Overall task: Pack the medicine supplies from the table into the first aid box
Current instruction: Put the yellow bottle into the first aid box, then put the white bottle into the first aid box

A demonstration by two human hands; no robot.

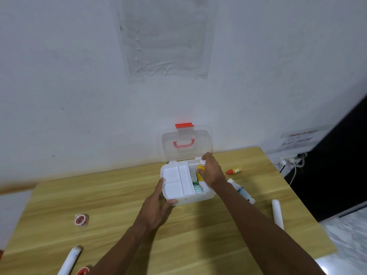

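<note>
The white first aid box [206, 196] stands open at the table's far middle, its clear lid [186, 143] with red handle upright. A white divided tray [176, 180] fills its left part; green packets [195, 178] lie in the right part. My right hand [211, 169] grips a yellow bottle with a white cap [200, 172] over the box's right part. My left hand [158, 203] holds the box's front left corner. On the table lie a small red-capped tube [234, 171], a white bottle [243, 192], a white roll [277, 214], a tape roll [81, 220] and another white roll [69, 261].
The wooden table [119, 205] stands against a white wall. A red-and-white item [83, 271] shows at the bottom edge. A power strip with cables [290, 160] and a dark surface [337, 165] are to the right of the table.
</note>
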